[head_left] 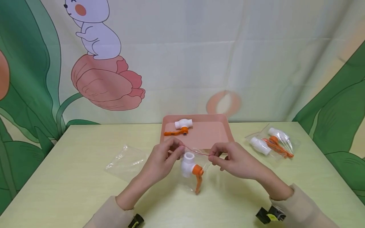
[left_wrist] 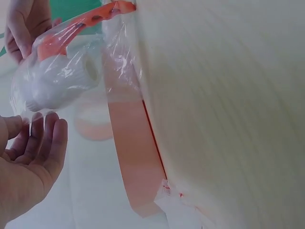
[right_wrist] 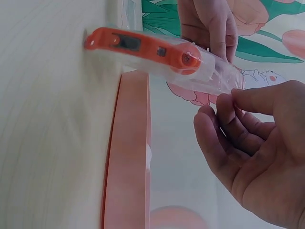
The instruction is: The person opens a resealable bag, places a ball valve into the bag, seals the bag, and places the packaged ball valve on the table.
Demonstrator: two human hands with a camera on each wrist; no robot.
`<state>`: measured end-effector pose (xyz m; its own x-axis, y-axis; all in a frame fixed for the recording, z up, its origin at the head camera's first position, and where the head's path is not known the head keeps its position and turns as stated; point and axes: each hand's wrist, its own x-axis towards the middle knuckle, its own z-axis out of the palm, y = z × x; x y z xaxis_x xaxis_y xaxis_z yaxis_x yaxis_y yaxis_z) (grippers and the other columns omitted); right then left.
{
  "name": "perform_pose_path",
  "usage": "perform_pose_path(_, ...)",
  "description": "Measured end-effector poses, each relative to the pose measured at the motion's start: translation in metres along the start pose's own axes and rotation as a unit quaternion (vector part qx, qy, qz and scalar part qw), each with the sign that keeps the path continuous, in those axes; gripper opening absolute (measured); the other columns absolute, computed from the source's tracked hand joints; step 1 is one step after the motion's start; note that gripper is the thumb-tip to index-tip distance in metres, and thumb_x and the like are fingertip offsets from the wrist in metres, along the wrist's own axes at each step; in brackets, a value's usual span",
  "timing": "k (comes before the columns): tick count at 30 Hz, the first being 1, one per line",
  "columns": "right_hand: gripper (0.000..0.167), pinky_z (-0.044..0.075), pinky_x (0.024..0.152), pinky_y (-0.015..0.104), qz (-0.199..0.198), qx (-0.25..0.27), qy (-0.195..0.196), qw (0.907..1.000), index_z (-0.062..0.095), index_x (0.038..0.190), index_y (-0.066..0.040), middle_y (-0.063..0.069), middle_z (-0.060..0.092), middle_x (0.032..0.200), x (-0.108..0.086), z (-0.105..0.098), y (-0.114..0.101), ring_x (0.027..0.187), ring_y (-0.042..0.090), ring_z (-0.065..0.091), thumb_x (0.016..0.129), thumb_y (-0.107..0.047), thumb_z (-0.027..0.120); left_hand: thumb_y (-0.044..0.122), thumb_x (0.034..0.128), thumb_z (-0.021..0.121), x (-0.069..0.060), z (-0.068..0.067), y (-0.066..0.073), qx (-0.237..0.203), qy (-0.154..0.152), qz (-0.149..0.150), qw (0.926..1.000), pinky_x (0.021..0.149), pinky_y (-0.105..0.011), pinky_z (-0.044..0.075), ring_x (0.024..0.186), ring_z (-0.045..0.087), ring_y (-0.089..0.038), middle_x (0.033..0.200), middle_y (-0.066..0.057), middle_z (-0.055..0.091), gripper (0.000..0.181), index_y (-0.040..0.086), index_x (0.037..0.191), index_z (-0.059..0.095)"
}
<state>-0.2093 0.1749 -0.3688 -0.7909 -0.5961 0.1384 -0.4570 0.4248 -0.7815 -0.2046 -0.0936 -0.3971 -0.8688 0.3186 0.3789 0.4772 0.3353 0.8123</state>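
Sleeves (head_left: 109,212) foremost, left grip (head_left: 162,159) and right grip (head_left: 236,160) pinch the red bag edge (head_left: 196,152) — best kept level and taut.

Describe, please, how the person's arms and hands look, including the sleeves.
The left sleeve and right sleeve are plain light beige. The left hand and right hand wear no gloves. Near each sleeve is a small black device with a yellow-green mark.
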Motion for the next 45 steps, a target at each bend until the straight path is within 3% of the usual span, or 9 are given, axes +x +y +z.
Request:
perform_pose_path(7,0.011,0.055,0.056,0.029,-0.042,-0.046,0.032,0.9975,0.068,0.093,-0.015,-0.002,0.068,0.085,-0.002,-0.001,-0.002,0.073,0.021,0.064,0.098,-0.005,0.07,0.005,0.1023,0.063,-0.002,0.0,0.0,-0.015,-0.018,-0.011,0.9997,0.079,-0.04,0.06,0.084,0.066,-0.025,0.091,-0.005,0.065,0.006,0.003,0.107,0.066)
perform_pose_path(17,0.013,0.049,0.05,0.026,-0.041,-0.065,0.035,0.9964,0.068,0.092,-0.015,-0.004,0.068,0.084,-0.002,-0.002,-0.003,0.066,0.02,0.061,0.097,-0.004,0.07,0.005,0.1001,0.067,-0.002,-0.001,0.002,-0.015,-0.049,-0.024,0.9984,0.083,-0.037,0.059,0.091,0.068,-0.019,0.101,-0.004,0.071,0.017,0.002,0.116,0.069)
perform_pose_path(22,0.013,0.049,0.051,0.026,-0.045,-0.065,0.037,0.9962,0.069,0.091,-0.015,-0.005,0.068,0.083,-0.001,-0.003,-0.004,0.066,0.019,0.061,0.097,-0.003,0.07,0.003,0.0959,0.072,-0.001,-0.003,0.003,-0.004,-0.061,-0.02,0.998,0.084,-0.038,0.058,0.09,0.068,-0.016,0.097,-0.002,0.072,0.016,0.003,0.111,0.072)
perform_pose_path(30,0.011,0.048,0.052,0.026,-0.045,-0.079,0.046,0.9949,0.069,0.092,-0.014,-0.007,0.067,0.083,0.0,-0.004,-0.004,0.068,0.016,0.059,0.096,-0.004,0.07,0.005,0.0951,0.074,-0.001,-0.004,0.004,0.053,-0.052,0.006,0.9972,0.073,-0.032,0.057,0.078,0.064,-0.013,0.089,0.002,0.071,0.003,0.004,0.098,0.073)
perform_pose_path(38,0.012,0.048,0.051,0.025,-0.048,-0.095,0.05,0.993,0.068,0.092,-0.015,-0.009,0.066,0.083,0.0,-0.007,-0.002,0.066,0.012,0.058,0.097,-0.005,0.071,0.006,0.0953,0.073,-0.002,-0.002,0.007,0.127,-0.03,0.048,0.9903,0.063,-0.025,0.05,0.071,0.054,-0.01,0.084,0.003,0.064,0.004,0.005,0.092,0.071)
perform_pose_path(41,0.012,0.049,0.052,0.026,-0.05,-0.096,0.054,0.9926,0.068,0.092,-0.015,-0.009,0.066,0.083,0.0,-0.008,-0.001,0.069,0.01,0.059,0.096,-0.004,0.071,0.007,0.0939,0.075,-0.002,-0.002,0.009,0.134,-0.02,0.055,0.9893,0.064,-0.025,0.051,0.072,0.057,-0.009,0.084,0.004,0.066,0.003,0.005,0.093,0.073)
perform_pose_path(45,0.014,0.048,0.051,0.026,-0.052,-0.093,0.059,0.9926,0.068,0.091,-0.015,-0.009,0.066,0.083,0.0,-0.009,-0.001,0.068,0.009,0.058,0.096,-0.003,0.071,0.008,0.0926,0.077,-0.002,-0.004,0.012,0.118,-0.022,0.038,0.9921,0.066,-0.025,0.054,0.073,0.062,-0.009,0.084,0.004,0.07,0.004,0.005,0.094,0.074)
